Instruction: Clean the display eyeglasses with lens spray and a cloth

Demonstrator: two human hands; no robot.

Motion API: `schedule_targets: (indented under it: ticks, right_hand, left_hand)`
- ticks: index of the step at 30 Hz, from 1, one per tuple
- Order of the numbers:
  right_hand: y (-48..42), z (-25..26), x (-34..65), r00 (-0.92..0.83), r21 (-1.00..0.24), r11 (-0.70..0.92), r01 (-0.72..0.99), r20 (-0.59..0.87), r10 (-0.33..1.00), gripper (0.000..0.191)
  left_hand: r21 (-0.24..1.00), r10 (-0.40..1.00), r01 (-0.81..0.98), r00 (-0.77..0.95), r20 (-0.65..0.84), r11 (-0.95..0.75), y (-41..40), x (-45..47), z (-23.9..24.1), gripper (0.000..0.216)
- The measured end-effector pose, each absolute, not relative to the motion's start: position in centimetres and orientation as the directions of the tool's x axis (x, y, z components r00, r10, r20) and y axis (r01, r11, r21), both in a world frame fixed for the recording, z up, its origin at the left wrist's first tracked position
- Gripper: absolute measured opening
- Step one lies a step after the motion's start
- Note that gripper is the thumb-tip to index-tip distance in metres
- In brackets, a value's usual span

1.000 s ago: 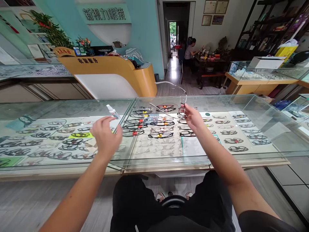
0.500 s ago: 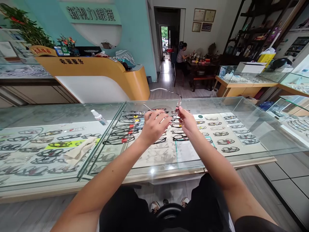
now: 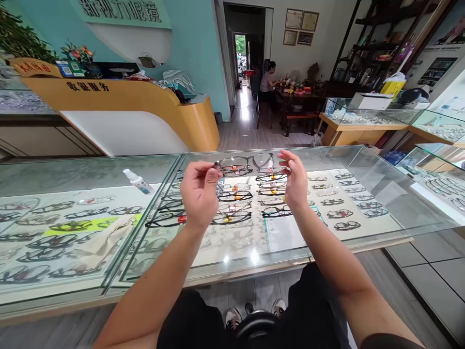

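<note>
A pair of eyeglasses [image 3: 263,161] with thin dark rims hangs over the glass counter, lenses upright and facing across it. My left hand [image 3: 200,191] pinches its left end between thumb and fingers, near the hinge. Just beyond the other end is my right hand [image 3: 295,179], fingers apart and curved, with no grip on the frame that I can see. Below both hands, several rows of spectacle frames [image 3: 236,196] lie inside the display case.
The glass display case [image 3: 225,259] spans the front. On its left part stand a white spray bottle [image 3: 138,181] and a beige cloth [image 3: 109,240]. An orange-and-white reception desk [image 3: 196,121] is behind. Farther back a person [image 3: 268,82] sits at a table.
The eyeglasses have turned from edge-on to lenses facing across the counter. My left hand has moved left and now pinches one end; my right hand has let go and opened. The view has shifted slightly.
</note>
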State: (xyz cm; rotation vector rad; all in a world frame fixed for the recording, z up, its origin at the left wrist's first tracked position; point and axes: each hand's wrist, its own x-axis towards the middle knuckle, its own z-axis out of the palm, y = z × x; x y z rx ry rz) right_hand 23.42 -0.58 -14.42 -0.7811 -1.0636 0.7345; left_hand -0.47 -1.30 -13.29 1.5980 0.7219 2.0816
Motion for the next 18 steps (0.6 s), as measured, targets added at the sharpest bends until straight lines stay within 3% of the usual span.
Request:
schedule_targets:
  ticks: [3,8,13,18]
  right_hand:
    - [-0.9,-14.3,23.3,0.201,-0.822,0.562,-0.091,0.537,0.819,0.04]
    - [-1.7,-14.4,22.4,0.217,-0.748,0.663,0.039,0.654,0.725,0.03]
    - [-1.9,-14.3,22.4,0.287,-0.725,0.668,0.169,0.685,0.67,0.023]
    - [-2.2,-14.2,22.3,0.296,-0.72,0.661,0.213,0.692,0.659,0.023]
  left_hand:
    - [0.745,0.782,-0.238,-0.22,0.583,-0.623,-0.8,-0.8,-13.1,0.041]
    - [0.771,0.846,-0.352,-0.175,0.503,-0.531,-0.4,-0.8,-13.0,0.046]
    - [0.785,0.817,-0.229,-0.127,0.562,-0.575,-0.4,-0.5,-13.5,0.04]
    - [0.72,0.704,0.068,-0.163,0.691,-0.691,-0.9,0.0,-14.1,0.032]
